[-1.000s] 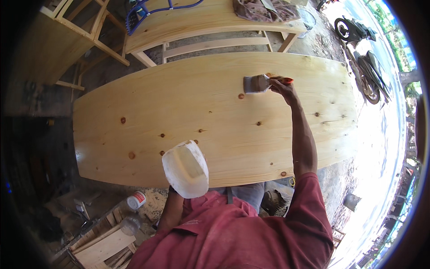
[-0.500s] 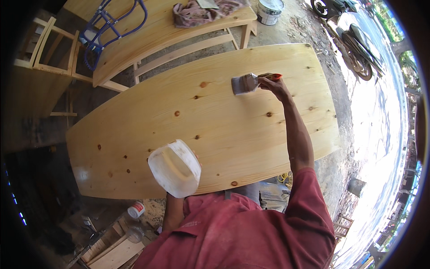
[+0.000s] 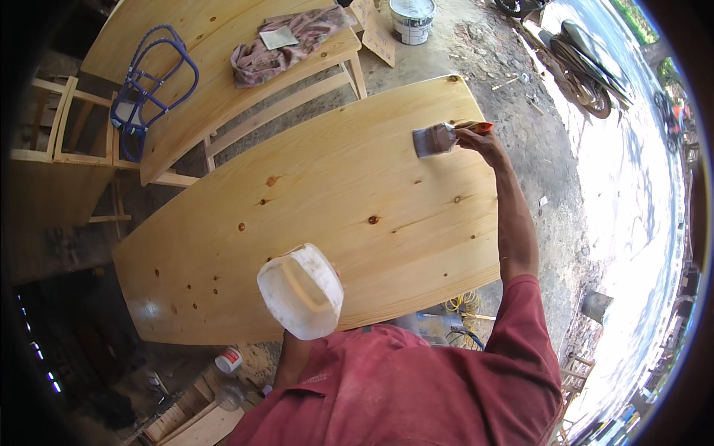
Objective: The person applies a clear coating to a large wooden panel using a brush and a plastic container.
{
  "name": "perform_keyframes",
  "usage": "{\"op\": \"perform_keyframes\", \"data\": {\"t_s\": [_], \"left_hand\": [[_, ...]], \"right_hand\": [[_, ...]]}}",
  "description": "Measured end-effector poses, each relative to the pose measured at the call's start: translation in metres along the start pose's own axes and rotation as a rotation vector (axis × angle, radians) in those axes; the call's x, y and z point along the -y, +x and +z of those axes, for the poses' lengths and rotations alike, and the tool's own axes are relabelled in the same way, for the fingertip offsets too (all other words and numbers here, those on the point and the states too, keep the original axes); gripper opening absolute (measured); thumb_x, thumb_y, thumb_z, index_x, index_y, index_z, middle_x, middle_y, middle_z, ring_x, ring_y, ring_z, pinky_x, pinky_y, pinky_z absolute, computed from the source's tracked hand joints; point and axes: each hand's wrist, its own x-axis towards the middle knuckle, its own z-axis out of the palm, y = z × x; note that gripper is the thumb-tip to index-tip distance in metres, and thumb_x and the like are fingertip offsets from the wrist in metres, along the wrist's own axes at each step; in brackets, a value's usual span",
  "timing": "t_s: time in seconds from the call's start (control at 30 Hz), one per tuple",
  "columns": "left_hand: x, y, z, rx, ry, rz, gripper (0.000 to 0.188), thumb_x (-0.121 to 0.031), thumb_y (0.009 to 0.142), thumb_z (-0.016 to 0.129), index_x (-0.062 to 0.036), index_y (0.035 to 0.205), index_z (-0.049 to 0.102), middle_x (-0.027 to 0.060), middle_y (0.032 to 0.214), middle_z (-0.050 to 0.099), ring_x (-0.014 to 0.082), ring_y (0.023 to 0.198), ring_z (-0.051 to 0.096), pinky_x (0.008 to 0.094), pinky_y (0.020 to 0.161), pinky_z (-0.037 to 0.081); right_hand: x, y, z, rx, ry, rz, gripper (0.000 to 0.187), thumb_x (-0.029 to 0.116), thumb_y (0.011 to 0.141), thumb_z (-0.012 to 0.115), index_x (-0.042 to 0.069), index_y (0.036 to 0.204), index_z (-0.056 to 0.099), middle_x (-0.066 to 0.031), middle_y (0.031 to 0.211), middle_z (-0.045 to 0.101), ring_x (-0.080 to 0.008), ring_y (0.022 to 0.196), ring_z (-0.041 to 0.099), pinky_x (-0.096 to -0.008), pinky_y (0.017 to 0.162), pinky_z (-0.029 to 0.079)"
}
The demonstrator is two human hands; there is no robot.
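Observation:
My right hand is closed round the orange-tipped handle of a wide paintbrush. Its bristles point left and touch, or hover just over, the far right part of a pale knotty wooden tabletop. In front of my body, over the tabletop's near edge, my left hand holds up a whitish, smeared plastic container with an open top. Most of that hand is hidden behind the container; only a bit of the fingers shows at its right side. A pale liquid or coating seems to line the inside.
Beyond the tabletop stands a wooden table bearing a stained cloth and a blue metal frame. A paint bucket sits on the ground behind. Motorcycles are parked at far right. Below left lie a small white tub and scrap wood.
My right hand and the brush have moved right, toward the tabletop's right end. The view has shifted too, so the table behind appears further left. Both hands keep their holds.

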Motion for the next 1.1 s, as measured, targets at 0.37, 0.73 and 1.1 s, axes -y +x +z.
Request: {"op": "perform_keyframes", "data": {"t_s": [0.37,0.73,1.1], "left_hand": [[0.047,0.026,0.023,-0.077,0.117,0.056,0.066,-0.057,0.093,0.052,-0.0144,0.143,0.043,0.024,0.137,0.049,0.0432,0.124,0.049,0.0619,0.102,0.041],[0.059,0.025,0.036,-0.124,0.152,0.067,0.061,-0.056,0.094,0.049,-0.012,0.137,0.048,0.0211,0.127,0.055,0.039,0.115,0.055,0.0557,0.095,0.049],[0.043,0.012,0.027,-0.083,0.064,0.093,0.062,-0.059,0.093,0.048,-0.0106,0.132,0.053,0.0192,0.125,0.058,0.0389,0.113,0.056,0.0558,0.095,0.047]], "right_hand": [[0.005,0.014,-0.159,-0.084,-0.019,0.017,0.031,0.025,0.088,0.073,0.003,0.11,0.069,-0.0059,0.1,0.071,-0.0138,0.087,0.068,-0.0273,0.077,0.057],[0.035,-0.018,-0.195,-0.318,-0.086,-0.091,0.028,0.022,0.091,0.069,0.003,0.11,0.069,-0.0049,0.098,0.071,-0.013,0.085,0.068,-0.0267,0.075,0.056],[0.032,-0.011,0.139,0.093,0.213,-0.119,0.024,0.017,0.091,0.068,-0.003,0.105,0.069,-0.0078,0.09,0.071,-0.0124,0.078,0.067,-0.0249,0.068,0.054]]}}
